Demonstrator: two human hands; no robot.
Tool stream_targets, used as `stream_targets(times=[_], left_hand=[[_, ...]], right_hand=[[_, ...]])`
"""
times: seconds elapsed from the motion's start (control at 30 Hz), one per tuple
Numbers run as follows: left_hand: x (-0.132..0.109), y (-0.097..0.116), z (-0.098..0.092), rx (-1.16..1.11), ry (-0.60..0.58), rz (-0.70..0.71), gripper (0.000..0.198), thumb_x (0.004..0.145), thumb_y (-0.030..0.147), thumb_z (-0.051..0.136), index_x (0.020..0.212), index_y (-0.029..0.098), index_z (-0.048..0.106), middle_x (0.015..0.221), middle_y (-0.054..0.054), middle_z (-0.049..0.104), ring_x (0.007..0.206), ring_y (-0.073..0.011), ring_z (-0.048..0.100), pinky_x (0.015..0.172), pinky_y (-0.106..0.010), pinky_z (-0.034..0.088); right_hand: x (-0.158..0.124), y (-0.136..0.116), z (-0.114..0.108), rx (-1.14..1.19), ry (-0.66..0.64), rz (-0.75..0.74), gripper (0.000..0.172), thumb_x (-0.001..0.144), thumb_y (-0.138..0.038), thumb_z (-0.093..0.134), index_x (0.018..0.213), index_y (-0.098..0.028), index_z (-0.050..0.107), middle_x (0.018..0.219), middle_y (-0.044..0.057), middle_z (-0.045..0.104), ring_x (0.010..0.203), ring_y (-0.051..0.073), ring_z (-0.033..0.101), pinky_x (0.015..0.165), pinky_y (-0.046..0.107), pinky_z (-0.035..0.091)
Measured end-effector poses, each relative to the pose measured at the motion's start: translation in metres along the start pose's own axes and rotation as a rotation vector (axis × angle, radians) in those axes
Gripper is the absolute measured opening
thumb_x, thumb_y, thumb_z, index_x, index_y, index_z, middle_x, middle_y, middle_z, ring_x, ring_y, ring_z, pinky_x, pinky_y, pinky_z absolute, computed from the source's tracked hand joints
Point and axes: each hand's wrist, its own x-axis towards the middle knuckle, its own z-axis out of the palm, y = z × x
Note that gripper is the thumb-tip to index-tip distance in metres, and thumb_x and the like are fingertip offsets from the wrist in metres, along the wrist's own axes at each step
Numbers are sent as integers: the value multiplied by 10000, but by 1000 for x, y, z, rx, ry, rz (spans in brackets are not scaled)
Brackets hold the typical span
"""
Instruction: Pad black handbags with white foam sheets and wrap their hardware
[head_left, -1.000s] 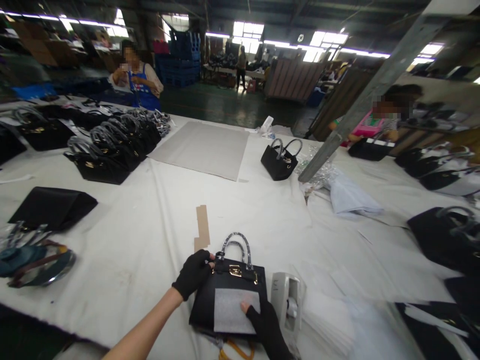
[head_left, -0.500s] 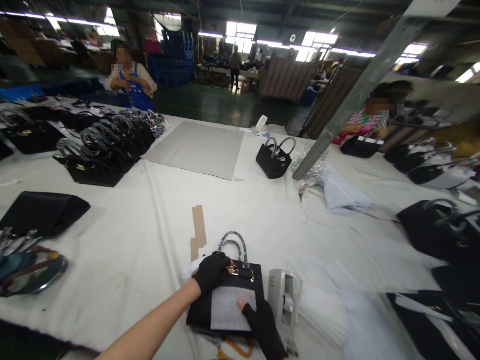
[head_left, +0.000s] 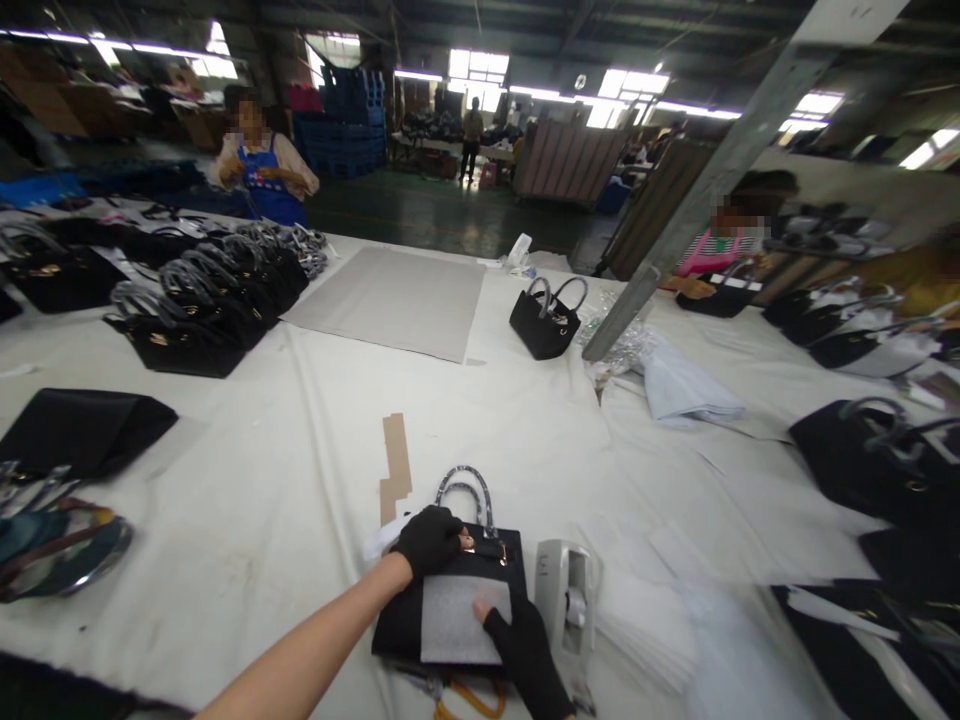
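Observation:
A black handbag with wrapped loop handles lies in front of me on the white-covered table. My left hand, in a black fingerless glove, is closed at the bag's gold clasp, its fingertips partly hidden. A pale grey sheet covers part of the bag's front. My right hand, gloved the same way, grips the bag's right side; its thumb presses on the sheet and the other fingers are out of sight. Just right of the bag stands a grey tape dispenser.
Thin white sheets lie right of the dispenser. Brown cardboard pieces lie beyond the bag. Black handbags stand in rows at left, others at right. A slanted metal post rises from the table. Two people work across it.
My left fingers have shifted slightly over the clasp, covering more of it. The handbag and my right hand stay put. Both co-workers have moved their arms.

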Motion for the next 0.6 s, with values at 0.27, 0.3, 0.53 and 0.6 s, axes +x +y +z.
stream_targets(times=[0.27,0.3,0.53,0.6], left_hand=[[-2,-5,6,-10,63,-4,290,820,423,547,836,194,724,843,-63,717,821,-207,638,707,-295,419],[-2,-5,7,-8,72,-1,285,821,417,547,839,194,722,846,-64,716,824,-208,638,709,-296,418],[3,-8,18,-17,100,-38,238,811,385,562,856,195,698,865,-58,715,838,-219,642,728,-305,432],[4,-9,21,-22,108,-36,224,818,360,552,885,199,691,903,-55,716,865,-215,639,754,-306,438]], right_hand=[[0,1,1,4,7,6,546,728,-502,590,1108,-111,610,1111,162,696,1054,299,649,921,391,528],[0,0,1,-1,13,5,549,727,-500,589,1115,-113,609,1108,159,698,1052,298,651,915,388,532],[2,2,3,0,21,-11,525,734,-500,593,1094,-119,622,1077,154,711,1018,302,665,882,393,549],[1,2,2,3,13,-13,516,736,-504,595,1083,-123,633,1086,153,708,1030,302,661,886,391,547]])
